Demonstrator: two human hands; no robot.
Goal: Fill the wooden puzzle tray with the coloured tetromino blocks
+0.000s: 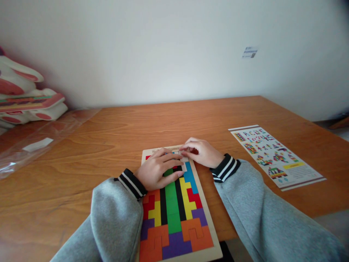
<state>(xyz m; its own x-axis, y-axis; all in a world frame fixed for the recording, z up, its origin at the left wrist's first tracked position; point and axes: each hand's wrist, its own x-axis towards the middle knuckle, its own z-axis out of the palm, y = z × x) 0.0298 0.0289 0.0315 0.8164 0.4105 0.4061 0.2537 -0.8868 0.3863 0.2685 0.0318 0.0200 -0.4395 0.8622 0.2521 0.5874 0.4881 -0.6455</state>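
Note:
A wooden puzzle board (216,243) lies on the table, filled over most of its area with red, orange, yellow, green, black, blue and purple block pieces. Across its upper left part rests my left hand (160,168), palm down with the fingers spread and reaching right. My right hand (203,152) is at the board's upper right corner, thumb and fingertips closed together over the far edge; whatever they hold is too small to make out. Bare pale wood shows just beneath the fingertips of both hands.
To the right on the wooden table (131,123) lies a printed picture sheet (275,156). A clear plastic bag (62,127) is at the left, beside a white and pink rabbit-shaped object (29,105). Behind stands a wall (152,51) with a small label (249,52).

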